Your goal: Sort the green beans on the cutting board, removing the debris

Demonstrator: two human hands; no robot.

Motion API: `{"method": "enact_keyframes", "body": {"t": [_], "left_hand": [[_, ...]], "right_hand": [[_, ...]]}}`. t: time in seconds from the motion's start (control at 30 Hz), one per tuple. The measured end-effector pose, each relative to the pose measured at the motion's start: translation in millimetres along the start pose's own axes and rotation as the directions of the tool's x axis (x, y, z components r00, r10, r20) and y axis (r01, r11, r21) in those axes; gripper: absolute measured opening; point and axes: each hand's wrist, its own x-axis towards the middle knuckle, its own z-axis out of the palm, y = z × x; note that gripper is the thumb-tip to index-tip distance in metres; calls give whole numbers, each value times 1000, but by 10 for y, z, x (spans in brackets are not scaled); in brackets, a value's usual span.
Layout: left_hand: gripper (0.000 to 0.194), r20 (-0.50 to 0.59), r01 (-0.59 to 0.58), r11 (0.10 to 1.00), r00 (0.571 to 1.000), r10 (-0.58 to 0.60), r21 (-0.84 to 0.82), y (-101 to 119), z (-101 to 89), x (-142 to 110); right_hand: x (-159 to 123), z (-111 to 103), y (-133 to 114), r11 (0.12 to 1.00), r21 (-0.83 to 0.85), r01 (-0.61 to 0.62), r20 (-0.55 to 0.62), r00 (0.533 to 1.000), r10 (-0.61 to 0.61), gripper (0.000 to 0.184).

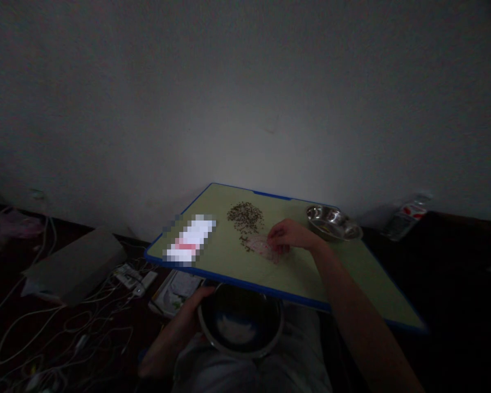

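A dark bowl is resting on our lap, our left hand gripping its side. On the green tabletop, our right hand is bending its fingers onto pinkish film; we cannot tell whether they are pinching. The work is looking unfinished: loose dark specks are lying heaped and beside the film. We are reading no lettering on the pixelated white panel or red-marked package.

Most likely a room in a home — a plain wall, and a small table drawn up over someone's lap, with a bowl held there. The dark floor looks lived-in rather than professional: tangled cables, a power strip, a box — and a plastic bag.
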Motion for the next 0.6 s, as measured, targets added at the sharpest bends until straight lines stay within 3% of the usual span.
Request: {"method": "enact_keyframes", "body": {"t": [0.43, 0.6], "left_hand": [[20, -45, -15, 1000, 999, 16, 26, -2, 7, -6], [20, -1, -22, 1000, 1000, 22, 15, -2, 22, -17]], "right_hand": [[-27, 25, -85, 999, 50, -2, 42, 999, 0, 25], [-4, 23, -51, 999, 52, 15, 17, 1000, -16, 24]]}}
